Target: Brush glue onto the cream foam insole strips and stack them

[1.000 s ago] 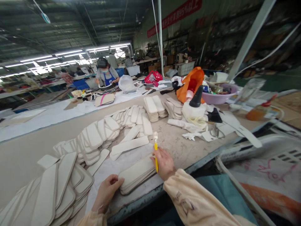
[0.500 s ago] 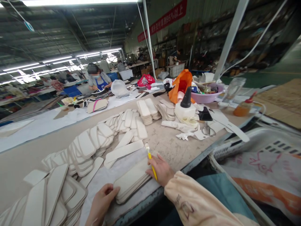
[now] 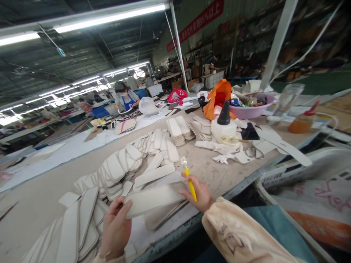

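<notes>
A long pale panel with rounded corners point(image 3: 153, 200) is lifted off the small stack of panels point(image 3: 157, 221) beneath it. My left hand point(image 3: 116, 226) pinches its left end between thumb and fingers. At the other end, my right hand point(image 3: 200, 193) is wrapped round a yellow-handled brush point(image 3: 191, 184) with its whitish bristles pointing up and away. The fingertips of that hand also touch the panel's right end. White paper point(image 3: 139, 230) lies under the stack. Close by, another single panel point(image 3: 155, 174) rests across other panels.
Many overlapping panels point(image 3: 112, 168) spread along the left. A white container with a black cone top point(image 3: 223, 128), scissors point(image 3: 254, 152), an orange bag point(image 3: 215, 100), a purple basin point(image 3: 251, 111) and an amber bottle point(image 3: 301, 122) stand behind. A white basket point(image 3: 267, 182) adjoins the table edge. A co-worker point(image 3: 124, 98) sits further off.
The top panel has come up off the stack, raised and tilted, with my left hand gripping its left end. My right hand still holds the brush. The whole view has shifted somewhat.
</notes>
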`<state>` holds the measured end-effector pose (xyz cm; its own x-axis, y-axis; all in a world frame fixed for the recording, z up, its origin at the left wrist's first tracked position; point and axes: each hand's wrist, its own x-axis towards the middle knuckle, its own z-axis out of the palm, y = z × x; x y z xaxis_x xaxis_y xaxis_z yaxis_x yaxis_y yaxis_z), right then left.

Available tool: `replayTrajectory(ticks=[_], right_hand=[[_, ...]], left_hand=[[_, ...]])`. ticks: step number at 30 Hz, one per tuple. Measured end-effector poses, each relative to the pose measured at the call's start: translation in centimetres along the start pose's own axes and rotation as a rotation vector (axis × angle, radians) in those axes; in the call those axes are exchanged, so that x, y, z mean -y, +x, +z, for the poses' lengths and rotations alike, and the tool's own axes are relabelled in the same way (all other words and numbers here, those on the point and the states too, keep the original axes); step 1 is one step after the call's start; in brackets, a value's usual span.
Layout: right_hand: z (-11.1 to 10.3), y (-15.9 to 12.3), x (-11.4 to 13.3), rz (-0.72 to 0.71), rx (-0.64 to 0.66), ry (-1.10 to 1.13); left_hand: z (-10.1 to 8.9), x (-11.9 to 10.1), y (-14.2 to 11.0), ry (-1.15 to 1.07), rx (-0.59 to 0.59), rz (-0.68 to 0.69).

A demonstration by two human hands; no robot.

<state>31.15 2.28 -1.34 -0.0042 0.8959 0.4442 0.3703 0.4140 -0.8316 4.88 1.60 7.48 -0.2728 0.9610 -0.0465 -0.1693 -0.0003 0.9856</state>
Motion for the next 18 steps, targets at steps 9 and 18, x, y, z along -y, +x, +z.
replayTrajectory(ticks=[9,18], right_hand=[[2.1,-0.6,2.7,0.109,0.122,0.432],[2.7,-1.1,3.6,0.267,-0.033,0.469]], left_hand=[[5.5,-5.8,1.8,-0.176,-0.071,0.069],[7.1,-2.7,2.2,-0.326,-0.055,0.025]])
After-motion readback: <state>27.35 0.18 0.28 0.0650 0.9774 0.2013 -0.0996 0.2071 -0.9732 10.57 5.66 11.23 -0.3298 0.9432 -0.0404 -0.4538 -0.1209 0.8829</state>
